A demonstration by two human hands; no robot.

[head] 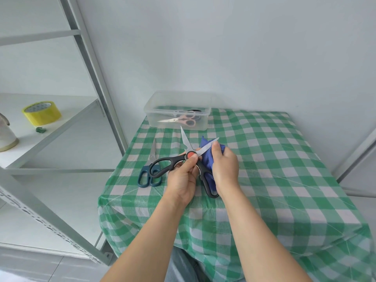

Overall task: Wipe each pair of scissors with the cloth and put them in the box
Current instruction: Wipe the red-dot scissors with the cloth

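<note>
Head view: black-handled scissors point(162, 161), blades spread, are being held over the counter point(284, 159) at the pivot by the left grip point(181, 180); one blade is being pinched through the blue cloth point(204, 143) by the right grip point(224, 167); teal scissors point(145, 176) are lying alongside, pink scissors point(186, 121) in the box point(154, 119).

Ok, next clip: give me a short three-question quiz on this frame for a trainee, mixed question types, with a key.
1. True or false: the left hand holds the black-handled scissors with their blades open.
2. What grips the blue cloth? A) the left hand B) the right hand C) nothing
3. Fill in: the teal-handled scissors lie on the checked ___.
Key: 1 true; 2 B; 3 tablecloth.
</note>
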